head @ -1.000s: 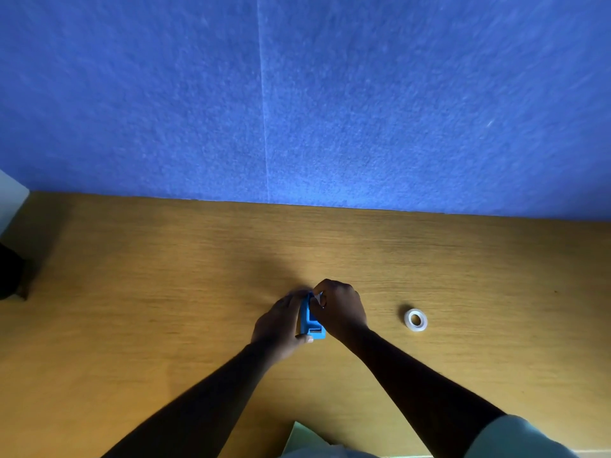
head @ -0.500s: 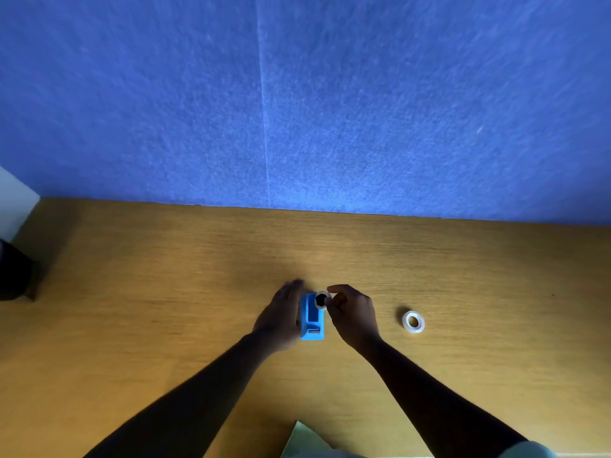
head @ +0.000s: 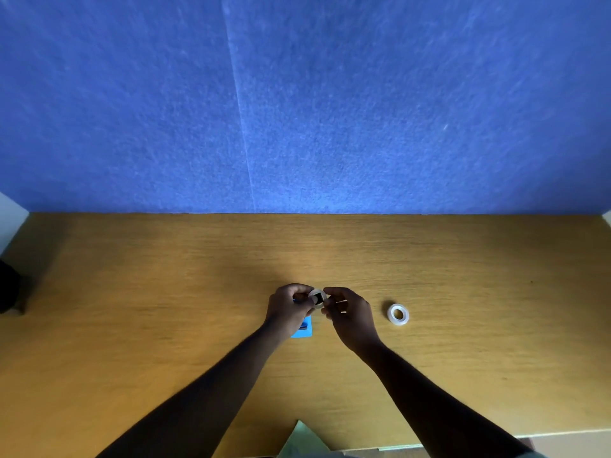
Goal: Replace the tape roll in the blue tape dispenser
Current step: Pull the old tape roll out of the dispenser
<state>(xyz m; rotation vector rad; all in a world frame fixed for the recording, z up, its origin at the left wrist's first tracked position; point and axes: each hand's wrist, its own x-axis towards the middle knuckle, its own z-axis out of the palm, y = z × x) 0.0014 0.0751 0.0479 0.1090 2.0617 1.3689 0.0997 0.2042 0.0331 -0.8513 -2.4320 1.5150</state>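
Both hands meet above the wooden table (head: 165, 309). Between their fingertips is a small pale tape roll (head: 318, 298) with a dark core showing in its hole. My left hand (head: 288, 308) pinches its left side and my right hand (head: 351, 314) pinches its right side. The blue tape dispenser (head: 303, 328) lies on the table under my left hand, mostly hidden by it, with only its near end visible. A second white tape roll (head: 398, 314) lies flat on the table, to the right of my right hand and apart from it.
A blue felt partition (head: 330, 110) rises along the table's far edge. A dark object (head: 8, 292) sits at the far left edge. A pale green corner (head: 302, 439) pokes in at the bottom, by the table's near edge.
The small roll has come out of the dispenser and now sits between both hands. My left hand left the dispenser's side and closed on the roll. The dispenser stays on the table.
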